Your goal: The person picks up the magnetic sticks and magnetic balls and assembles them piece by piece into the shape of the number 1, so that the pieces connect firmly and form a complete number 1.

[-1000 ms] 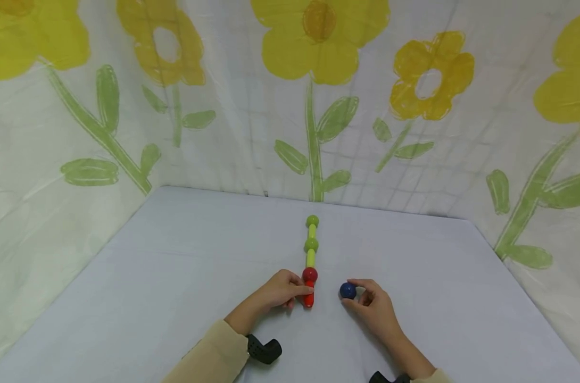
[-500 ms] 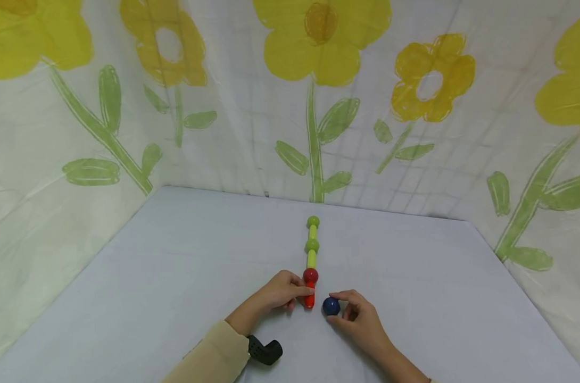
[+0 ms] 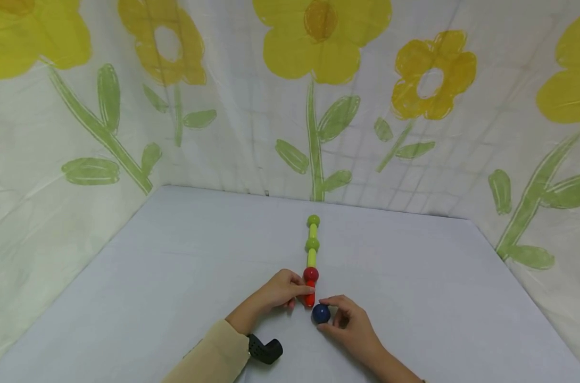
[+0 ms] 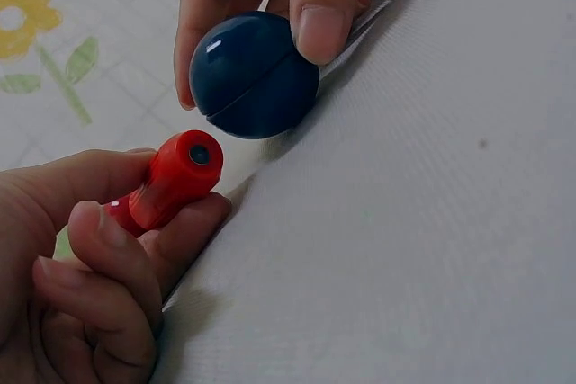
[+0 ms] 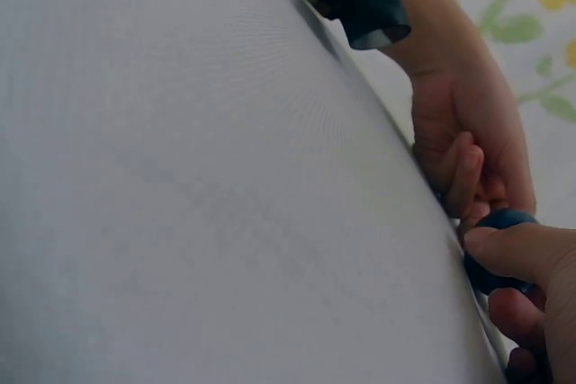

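Observation:
My left hand (image 3: 279,290) pinches a red rod (image 4: 175,182) between thumb and fingers. The rod is the near end of a straight chain lying away from me: a red ball (image 3: 311,274), a yellow-green rod (image 3: 311,258), a green ball (image 3: 312,244), another short yellow-green rod (image 3: 313,231) and a green ball (image 3: 313,220) at the far end. In the left wrist view, the rod's free end face shows a small dark round spot. My right hand (image 3: 352,324) pinches a dark blue ball (image 4: 255,75) with a seam around it, close to that end with a small gap.
A white cloth covers the table (image 3: 199,239). Behind it hangs a pale curtain (image 3: 242,138) painted with yellow flowers and green stems. A black wrist camera (image 3: 266,351) sits at my left sleeve (image 3: 213,351).
My right hand has carried the blue ball left and toward me, from beside the chain to just by the red rod's near end. My left hand and the chain have stayed in place.

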### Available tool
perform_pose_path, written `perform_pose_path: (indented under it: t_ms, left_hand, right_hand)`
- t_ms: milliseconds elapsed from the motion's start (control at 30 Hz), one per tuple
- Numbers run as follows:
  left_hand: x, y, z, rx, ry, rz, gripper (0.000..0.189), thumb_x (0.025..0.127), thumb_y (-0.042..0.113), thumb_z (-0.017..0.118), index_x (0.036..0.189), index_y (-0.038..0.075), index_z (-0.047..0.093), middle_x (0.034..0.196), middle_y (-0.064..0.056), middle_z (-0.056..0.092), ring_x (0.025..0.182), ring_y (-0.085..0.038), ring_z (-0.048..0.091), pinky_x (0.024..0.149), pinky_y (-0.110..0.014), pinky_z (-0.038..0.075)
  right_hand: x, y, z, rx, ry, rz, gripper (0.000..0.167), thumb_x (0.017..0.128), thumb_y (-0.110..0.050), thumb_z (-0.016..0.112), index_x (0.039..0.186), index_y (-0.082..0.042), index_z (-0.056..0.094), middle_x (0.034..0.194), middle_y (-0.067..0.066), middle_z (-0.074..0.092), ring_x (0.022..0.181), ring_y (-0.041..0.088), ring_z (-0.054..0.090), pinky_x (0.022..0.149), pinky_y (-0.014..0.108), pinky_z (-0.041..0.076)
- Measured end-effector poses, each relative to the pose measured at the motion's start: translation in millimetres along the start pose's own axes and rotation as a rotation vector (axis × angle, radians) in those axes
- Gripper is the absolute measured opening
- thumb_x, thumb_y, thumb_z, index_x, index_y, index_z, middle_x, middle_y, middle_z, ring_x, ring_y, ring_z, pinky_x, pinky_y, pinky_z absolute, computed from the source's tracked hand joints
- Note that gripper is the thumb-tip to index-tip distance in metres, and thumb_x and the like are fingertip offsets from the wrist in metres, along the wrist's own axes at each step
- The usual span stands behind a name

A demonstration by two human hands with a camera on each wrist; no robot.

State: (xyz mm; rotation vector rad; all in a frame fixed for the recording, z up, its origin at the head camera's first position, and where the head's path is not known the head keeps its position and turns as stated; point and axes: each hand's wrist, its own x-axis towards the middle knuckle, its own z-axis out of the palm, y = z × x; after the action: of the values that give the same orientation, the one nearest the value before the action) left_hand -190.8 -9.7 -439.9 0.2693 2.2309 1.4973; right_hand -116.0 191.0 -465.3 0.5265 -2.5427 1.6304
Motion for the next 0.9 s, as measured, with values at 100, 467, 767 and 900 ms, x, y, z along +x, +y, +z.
perform_pose_path:
  t_ms: [100, 467, 767, 900]
  left_hand:
    - [0.2, -0.1, 0.3, -0.003, 0.001, -0.002, 0.019, 0.09, 0.022, 0.07, 0.086, 0.004, 0.067, 0.057, 0.002, 0.049, 0.041, -0.006, 0.041, 0.042, -0.017, 0.031]
    - [1.7, -1.9, -0.2, -0.011, 0.0, 0.012, 0.019, 0.089, 0.021, 0.071, 0.084, 0.003, 0.067, 0.058, 0.003, 0.049, 0.041, -0.006, 0.04, 0.041, -0.017, 0.031]
    - [2.0, -1.4, 0.4, 0.007, 0.009, -0.003, 0.02, 0.089, 0.022, 0.071, 0.084, 0.004, 0.067, 0.058, 0.003, 0.05, 0.041, -0.006, 0.04, 0.041, -0.016, 0.031]
    - [2.1, -1.9, 0.6, 0.003, 0.009, 0.004, 0.02, 0.089, 0.022, 0.071, 0.083, 0.004, 0.068, 0.057, 0.003, 0.049, 0.041, -0.006, 0.04, 0.041, -0.017, 0.031]
  right_hand:
    - [-1.2, -1.3, 2.9, -0.001, -0.01, -0.024, 0.043, 0.076, -0.008, 0.082, 0.116, -0.008, 0.067, 0.103, 0.007, 0.063, 0.065, 0.007, 0.051, 0.057, 0.021, 0.044]
    - [-1.5, -4.7, 15.4, -0.043, 0.003, -0.126, 0.04, 0.075, -0.008, 0.083, 0.112, -0.008, 0.066, 0.096, 0.006, 0.063, 0.062, 0.002, 0.049, 0.054, 0.021, 0.044]
    - [-1.0, -9.7, 17.8, -0.09, 0.018, -0.119, 0.04, 0.074, -0.007, 0.083, 0.111, -0.007, 0.067, 0.095, 0.003, 0.062, 0.061, 0.002, 0.048, 0.054, 0.021, 0.045]
    - [-0.8, -8.3, 18.4, -0.081, 0.035, -0.149, 0.04, 0.074, -0.007, 0.083, 0.111, -0.006, 0.067, 0.095, 0.003, 0.061, 0.061, 0.002, 0.048, 0.053, 0.021, 0.045]
